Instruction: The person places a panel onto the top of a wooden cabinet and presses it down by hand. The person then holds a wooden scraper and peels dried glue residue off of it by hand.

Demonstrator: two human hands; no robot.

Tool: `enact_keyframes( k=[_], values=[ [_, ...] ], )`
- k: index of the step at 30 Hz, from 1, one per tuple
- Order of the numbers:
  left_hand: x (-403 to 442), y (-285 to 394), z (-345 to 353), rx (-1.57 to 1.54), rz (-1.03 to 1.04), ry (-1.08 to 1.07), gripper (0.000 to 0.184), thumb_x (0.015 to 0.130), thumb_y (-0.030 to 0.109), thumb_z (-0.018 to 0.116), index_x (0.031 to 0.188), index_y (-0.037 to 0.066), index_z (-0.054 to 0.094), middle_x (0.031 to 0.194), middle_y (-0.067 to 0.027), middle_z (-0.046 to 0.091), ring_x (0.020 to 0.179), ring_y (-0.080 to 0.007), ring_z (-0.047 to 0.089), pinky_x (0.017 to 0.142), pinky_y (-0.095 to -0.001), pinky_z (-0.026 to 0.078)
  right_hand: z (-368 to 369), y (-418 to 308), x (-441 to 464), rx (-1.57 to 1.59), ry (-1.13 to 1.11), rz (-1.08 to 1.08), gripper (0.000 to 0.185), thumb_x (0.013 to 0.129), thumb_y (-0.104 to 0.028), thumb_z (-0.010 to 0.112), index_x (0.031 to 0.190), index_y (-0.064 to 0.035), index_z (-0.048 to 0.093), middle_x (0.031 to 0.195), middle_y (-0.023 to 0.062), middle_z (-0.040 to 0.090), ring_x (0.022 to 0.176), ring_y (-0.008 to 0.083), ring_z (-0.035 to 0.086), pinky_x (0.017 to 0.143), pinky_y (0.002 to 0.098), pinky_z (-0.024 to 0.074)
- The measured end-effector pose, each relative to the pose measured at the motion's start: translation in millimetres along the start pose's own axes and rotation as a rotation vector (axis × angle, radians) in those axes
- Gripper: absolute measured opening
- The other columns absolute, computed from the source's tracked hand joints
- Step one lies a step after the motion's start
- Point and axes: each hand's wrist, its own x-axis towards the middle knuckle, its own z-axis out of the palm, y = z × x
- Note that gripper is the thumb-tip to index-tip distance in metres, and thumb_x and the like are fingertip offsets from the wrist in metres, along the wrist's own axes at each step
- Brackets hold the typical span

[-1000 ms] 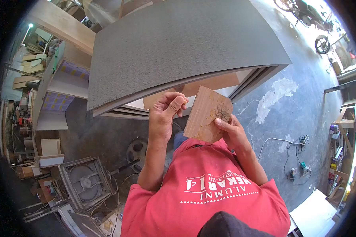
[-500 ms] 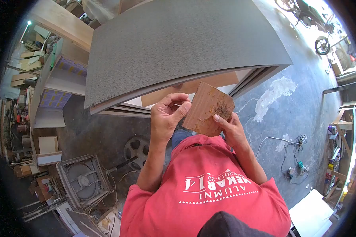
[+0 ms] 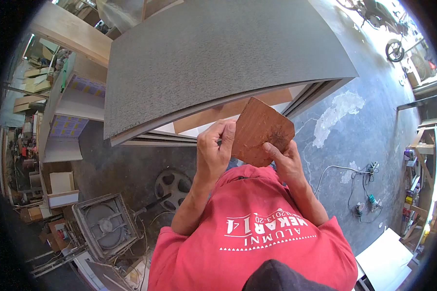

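Observation:
A thin brown piece of board with a finely toothed left edge and dark, smeared stains on its face is tilted in front of the grey panel's edge. My right hand grips its lower right part, thumb on top and fingers behind. My left hand is closed in a pinch at the toothed edge, thumb against the curled fingers. What lies between those fingertips, if anything, is hidden.
A large grey panel tops a cabinet-like frame ahead. An open shelf unit stands left. Lower left are a square fan-like machine and a spoked wheel. Cables with plugs and white sheets lie right.
My left hand has moved right, with its fingers closing up to the board's toothed edge. The board has shifted slightly right and changed tilt, while my right hand keeps its grip.

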Motion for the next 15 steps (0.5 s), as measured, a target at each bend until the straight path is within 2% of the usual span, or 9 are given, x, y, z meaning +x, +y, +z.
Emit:
enact_keyframes(
  k=[1,3,4,6,10,12,13,15],
  values=[
    [0,2,-2,0.001,0.003,-0.004,0.023,0.101,0.019,0.06,0.104,-0.001,0.07,0.082,-0.0046,0.067,0.071,-0.0118,0.058,0.064,-0.0257,0.046,0,-1,1,0.002,0.003,-0.003,0.032,0.097,-0.019,0.067,0.12,0.0025,0.062,0.107,0.0034,0.069,0.094,0.01,0.062,0.081,0.0288,0.0515],
    [-2,8,-7,-0.121,-0.05,-0.072,0.033,0.106,0.027,0.052,0.107,-0.002,0.07,0.092,-0.0033,0.067,0.085,-0.0072,0.056,0.075,-0.0246,0.046,-2,-3,0,0.03,-0.024,0.011,0.032,0.097,-0.018,0.068,0.12,0.0025,0.062,0.109,0.0038,0.069,0.096,0.0102,0.062,0.083,0.0293,0.0517],
    [-1,11,-5,-0.121,-0.051,-0.075,0.033,0.106,0.027,0.052,0.107,-0.002,0.07,0.092,-0.0033,0.067,0.085,-0.0072,0.056,0.075,-0.0246,0.046,-1,-2,0,0.032,-0.021,0.012,0.032,0.097,-0.018,0.068,0.12,0.0025,0.062,0.109,0.0038,0.069,0.096,0.0102,0.062,0.083,0.0293,0.0517],
    [1,16,-1,-0.223,-0.01,0.041,0.026,0.104,0.02,0.055,0.105,-0.002,0.069,0.086,-0.0043,0.064,0.075,-0.0098,0.054,0.069,-0.0246,0.045,3,0,1,0.098,0.026,0.019,0.033,0.097,-0.018,0.068,0.121,0.0026,0.062,0.109,0.0042,0.069,0.097,0.0108,0.062,0.084,0.0297,0.0517],
    [6,15,3,-0.166,0.099,0.084,0.026,0.104,0.019,0.055,0.106,-0.002,0.069,0.086,-0.0044,0.063,0.076,-0.0097,0.055,0.071,-0.0244,0.045,2,-2,1,0.097,0.056,0.013,0.033,0.097,-0.018,0.068,0.121,0.0027,0.062,0.11,0.0046,0.069,0.097,0.0116,0.063,0.086,0.0299,0.0516],
    [6,16,1,-0.165,0.155,0.088,0.023,0.103,0.016,0.056,0.106,-0.002,0.069,0.086,-0.0045,0.062,0.075,-0.0113,0.056,0.07,-0.0253,0.046,1,-2,0,0.099,0.056,0.058,0.039,0.095,-0.015,0.069,0.126,0.0038,0.058,0.119,0.009,0.068,0.109,0.0146,0.062,0.094,0.033,0.0493],
    [5,17,1,-0.164,0.155,0.089,0.023,0.103,0.016,0.056,0.106,-0.002,0.069,0.086,-0.0045,0.062,0.075,-0.0113,0.056,0.07,-0.0253,0.046,2,-4,-1,0.099,0.055,0.057,0.039,0.095,-0.015,0.069,0.126,0.0038,0.058,0.119,0.009,0.068,0.109,0.0146,0.062,0.094,0.033,0.0493],
    [3,19,2,-0.013,0.094,0.078,0.02,0.101,0.014,0.056,0.104,-0.002,0.069,0.087,-0.0071,0.062,0.074,-0.0141,0.057,0.067,-0.0279,0.047,8,-10,-3,-0.011,0.055,0.0,0.03,0.097,-0.015,0.067,0.12,0.0037,0.063,0.111,0.0054,0.069,0.099,0.0116,0.063,0.088,0.0297,0.0515]
  ],
)
